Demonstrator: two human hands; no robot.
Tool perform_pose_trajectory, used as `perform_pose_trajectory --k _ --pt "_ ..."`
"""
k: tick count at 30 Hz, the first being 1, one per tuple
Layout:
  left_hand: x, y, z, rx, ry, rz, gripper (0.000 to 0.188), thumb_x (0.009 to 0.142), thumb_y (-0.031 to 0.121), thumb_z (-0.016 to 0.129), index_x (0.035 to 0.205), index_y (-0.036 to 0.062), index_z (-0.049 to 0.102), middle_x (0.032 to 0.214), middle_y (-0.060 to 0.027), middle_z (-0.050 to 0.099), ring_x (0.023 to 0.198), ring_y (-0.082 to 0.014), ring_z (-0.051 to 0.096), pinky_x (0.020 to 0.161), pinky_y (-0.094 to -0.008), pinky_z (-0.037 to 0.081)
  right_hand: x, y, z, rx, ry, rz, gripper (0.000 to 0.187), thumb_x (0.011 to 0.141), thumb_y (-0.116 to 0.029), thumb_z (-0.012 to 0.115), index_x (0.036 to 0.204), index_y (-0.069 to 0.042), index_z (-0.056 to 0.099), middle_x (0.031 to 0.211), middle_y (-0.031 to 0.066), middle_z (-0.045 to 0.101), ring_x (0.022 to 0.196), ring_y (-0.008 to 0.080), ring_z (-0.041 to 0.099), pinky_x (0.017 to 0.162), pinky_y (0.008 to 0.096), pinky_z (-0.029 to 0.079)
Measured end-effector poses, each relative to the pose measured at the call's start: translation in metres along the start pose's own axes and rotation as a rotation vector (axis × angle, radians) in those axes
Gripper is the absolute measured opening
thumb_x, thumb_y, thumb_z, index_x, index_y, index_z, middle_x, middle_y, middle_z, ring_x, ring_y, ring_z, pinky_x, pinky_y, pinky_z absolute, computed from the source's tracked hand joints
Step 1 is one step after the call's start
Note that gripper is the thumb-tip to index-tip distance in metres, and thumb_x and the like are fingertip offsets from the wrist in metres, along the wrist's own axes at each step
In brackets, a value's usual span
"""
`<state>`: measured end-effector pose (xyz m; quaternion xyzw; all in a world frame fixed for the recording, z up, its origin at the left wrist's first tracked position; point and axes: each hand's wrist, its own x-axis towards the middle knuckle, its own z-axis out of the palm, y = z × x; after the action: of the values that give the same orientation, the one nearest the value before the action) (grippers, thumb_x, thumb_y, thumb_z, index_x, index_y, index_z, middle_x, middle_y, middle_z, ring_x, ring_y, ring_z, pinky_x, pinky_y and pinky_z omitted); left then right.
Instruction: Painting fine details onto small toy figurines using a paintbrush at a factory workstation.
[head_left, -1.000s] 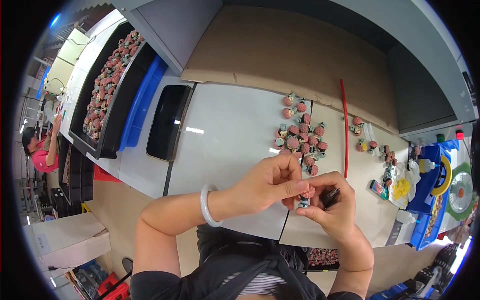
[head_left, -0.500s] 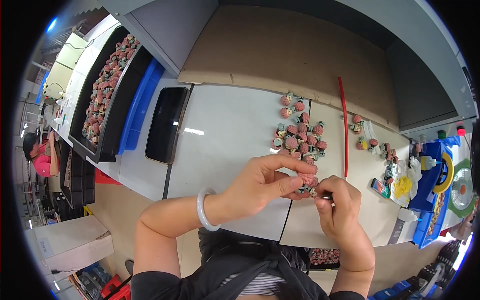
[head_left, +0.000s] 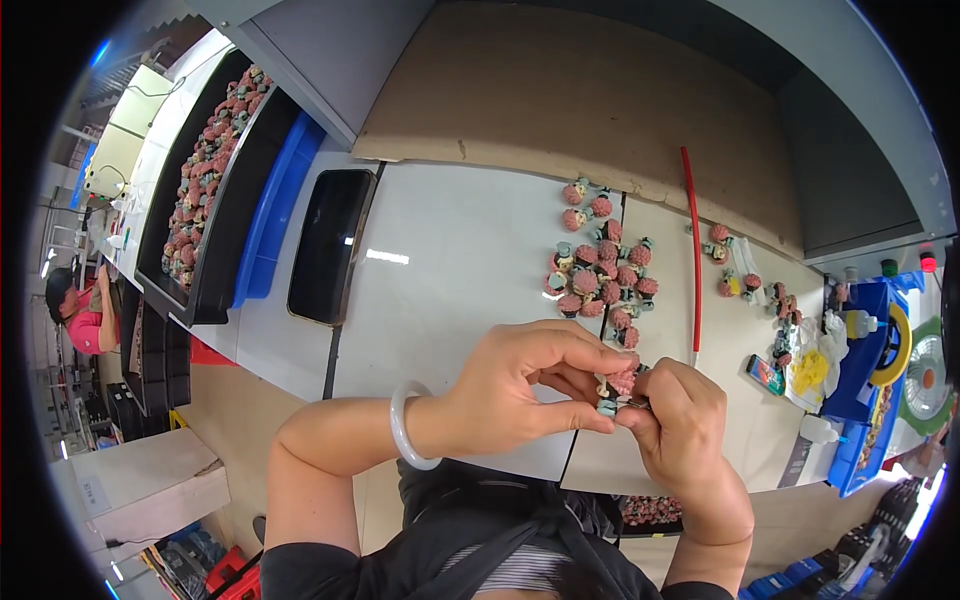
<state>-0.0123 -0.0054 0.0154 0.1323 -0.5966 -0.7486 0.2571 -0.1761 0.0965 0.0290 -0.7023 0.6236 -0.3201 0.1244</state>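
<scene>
My left hand (head_left: pixel 500 390), with a pale bangle on its wrist, pinches a small figurine (head_left: pixel 620 383) with a pink bumpy top and grey-green parts. My right hand (head_left: pixel 683 420) is closed right beside it, fingertips against the figurine's lower side. A thin, dark and silvery metal tool (head_left: pixel 636 403) shows at those fingertips; its kind is mostly hidden by the fingers. Just beyond the hands, a cluster of similar pink figurines (head_left: pixel 606 270) lies on the white table (head_left: pixel 450 260).
A dark phone (head_left: pixel 333 247) lies at the left, next to a blue tray (head_left: pixel 281 210) and a black bin (head_left: pixel 215 290) of figurines. At the right are a red rod (head_left: pixel 691 255), more figurines (head_left: pixel 780 310), a bottle (head_left: pixel 817 430) and a blue container (head_left: pixel 853 370). A shelf (head_left: pixel 590 110) stands behind.
My left fingers have shifted, with the thumb now lower, and the figurine has been turned so its grey-green part points down. My right hand stays close against it.
</scene>
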Motion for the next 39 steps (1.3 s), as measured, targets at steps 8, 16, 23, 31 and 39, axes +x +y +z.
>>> perform_pose_trajectory --k 8,16,23,31,39 --pt "-0.0013 0.0016 0.0008 -0.015 -0.002 -0.026 0.041 0.064 -0.01 0.072 0.103 -0.0023 0.06 0.101 -0.0173 0.058 0.088 -0.0206 0.062 0.076 -0.0305 0.056 0.0009 0.0012 0.0013 0.021 -0.029 -0.022 0.032 0.07 -0.031 0.068 0.071 -0.005 0.049 0.057 0.0072 0.046 0.049 0.0254 0.048 0.043 0.0334 0.038" --pt "-0.0017 0.0011 0.0011 -0.039 -0.019 -0.06 0.041 0.064 -0.01 0.072 0.103 -0.0026 0.06 0.102 -0.0178 0.058 0.09 -0.0215 0.062 0.077 -0.0311 0.056 0.0012 -0.0012 -0.0005 0.02 -0.021 -0.013 0.032 0.069 -0.031 0.068 0.067 -0.006 0.048 0.055 0.0056 0.043 0.048 0.023 0.047 0.042 0.0325 0.037" --pt "-0.0028 0.0013 0.0015 -0.053 -0.016 -0.052 0.041 0.064 -0.01 0.072 0.102 -0.0032 0.06 0.101 -0.0186 0.058 0.091 -0.0225 0.062 0.077 -0.0316 0.056 0.0017 -0.0019 -0.0009 0.029 -0.019 -0.027 0.032 0.07 -0.032 0.068 0.069 -0.006 0.049 0.055 0.0053 0.044 0.048 0.0231 0.047 0.042 0.0324 0.038" --pt "-0.0038 0.0026 0.0016 -0.079 -0.013 -0.06 0.041 0.062 -0.011 0.072 0.1 -0.004 0.059 0.1 -0.0191 0.058 0.092 -0.0238 0.061 0.077 -0.0321 0.056 0.0014 -0.0023 -0.0013 0.049 -0.041 -0.027 0.033 0.07 -0.033 0.068 0.067 -0.006 0.049 0.055 0.0053 0.044 0.048 0.0234 0.048 0.043 0.0324 0.038" --pt "-0.004 0.0032 0.0016 -0.099 -0.017 -0.079 0.039 0.062 -0.011 0.073 0.099 -0.0036 0.06 0.1 -0.0186 0.058 0.097 -0.0257 0.06 0.079 -0.033 0.056 -0.0002 -0.0007 0.0011 0.116 -0.019 -0.003 0.033 0.071 -0.033 0.067 0.068 -0.005 0.048 0.054 0.006 0.044 0.047 0.0236 0.048 0.043 0.0328 0.038"
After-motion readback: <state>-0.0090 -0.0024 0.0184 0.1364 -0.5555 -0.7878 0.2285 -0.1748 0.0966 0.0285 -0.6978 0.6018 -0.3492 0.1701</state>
